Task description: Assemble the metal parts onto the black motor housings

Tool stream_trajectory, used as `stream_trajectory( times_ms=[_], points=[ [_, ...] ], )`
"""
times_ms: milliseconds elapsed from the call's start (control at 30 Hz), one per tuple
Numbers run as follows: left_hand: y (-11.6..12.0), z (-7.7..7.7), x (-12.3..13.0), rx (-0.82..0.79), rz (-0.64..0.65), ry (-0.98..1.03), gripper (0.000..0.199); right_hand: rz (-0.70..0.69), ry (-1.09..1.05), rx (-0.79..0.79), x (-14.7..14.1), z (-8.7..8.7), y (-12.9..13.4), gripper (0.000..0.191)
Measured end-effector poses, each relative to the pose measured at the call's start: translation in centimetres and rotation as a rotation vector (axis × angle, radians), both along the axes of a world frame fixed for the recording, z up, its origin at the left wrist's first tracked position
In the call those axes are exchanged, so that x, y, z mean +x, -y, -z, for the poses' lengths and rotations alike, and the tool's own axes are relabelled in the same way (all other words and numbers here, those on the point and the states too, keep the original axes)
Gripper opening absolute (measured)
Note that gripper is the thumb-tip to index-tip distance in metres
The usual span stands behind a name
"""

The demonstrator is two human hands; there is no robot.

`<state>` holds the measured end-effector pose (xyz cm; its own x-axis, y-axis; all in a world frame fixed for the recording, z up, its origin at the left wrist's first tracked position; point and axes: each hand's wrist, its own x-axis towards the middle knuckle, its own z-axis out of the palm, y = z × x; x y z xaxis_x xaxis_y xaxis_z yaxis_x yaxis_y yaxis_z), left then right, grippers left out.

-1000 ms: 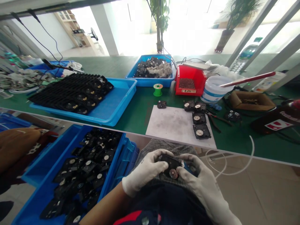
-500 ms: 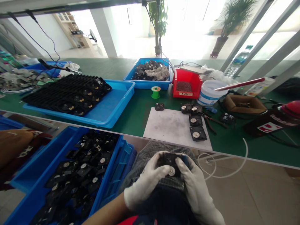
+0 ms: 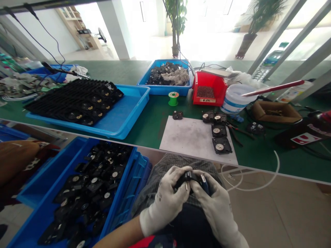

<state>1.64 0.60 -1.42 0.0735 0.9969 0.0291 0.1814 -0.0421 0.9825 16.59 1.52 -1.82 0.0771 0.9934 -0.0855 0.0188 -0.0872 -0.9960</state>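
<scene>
Over my lap, my left hand [image 3: 172, 191] and my right hand [image 3: 213, 196], both in white gloves, are closed on one black plastic mechanism [image 3: 190, 176]. It is tilted edge-on, and a thin metal shaft points down from it near my left thumb. Fingers cover much of the part. Something blue shows beside my right fingers, but I cannot make out what it is. On the bench ahead lies a white paper sheet [image 3: 186, 137], with similar black mechanisms [image 3: 221, 145] bearing silver discs along its right side.
Below left, a blue crate [image 3: 129, 179] holds many black mechanisms. A blue tray [image 3: 124, 119] carries stacked black trays. Behind are a solder spool [image 3: 173, 99], red bin [image 3: 209, 88], white bucket [image 3: 234, 100], cardboard box [image 3: 275, 112], pliers [image 3: 236, 134] and dark bottle [image 3: 302, 134].
My hands have turned the mechanism from face-up, with its silver disc showing, to edge-on, so its shaft shows. The camera view has shifted slightly.
</scene>
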Motion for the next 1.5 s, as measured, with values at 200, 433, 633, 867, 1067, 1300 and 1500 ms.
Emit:
stream_trajectory(
  times_ms=[200,433,633,867,1067,1300,1500],
  points=[
    [0.2,-0.2,0.5,0.016,-0.003,0.013,0.03,0.003,0.156,0.111,0.5,0.7,0.6,0.016],
    [-1.4,1.4,0.0,-0.004,-0.016,-0.144,0.032,-0.008,0.191,-0.022,-0.1,1.8,-1.1,0.026],
    [-0.4,3.4,-1.4,0.328,0.057,-0.434,0.034,-0.082,0.229,-0.05,0.2,2.6,-1.7,0.035],
    [0.0,1.9,-0.6,-0.083,-0.04,-0.135,0.033,-0.17,0.3,-0.009,0.6,2.4,-0.3,0.032],
    [1.2,3.3,-0.3,-0.001,-0.024,-0.139,0.029,-0.193,0.406,-0.005,1.1,2.9,1.0,0.035],
    [0.7,3.2,0.3,-0.035,-0.046,-0.121,0.025,-0.096,0.322,-0.096,0.6,3.4,1.0,0.034],
    [-1.4,4.3,0.8,-0.212,-0.073,-0.075,0.024,-0.147,0.216,-0.257,0.3,4.7,-0.8,0.031]
  ],
)
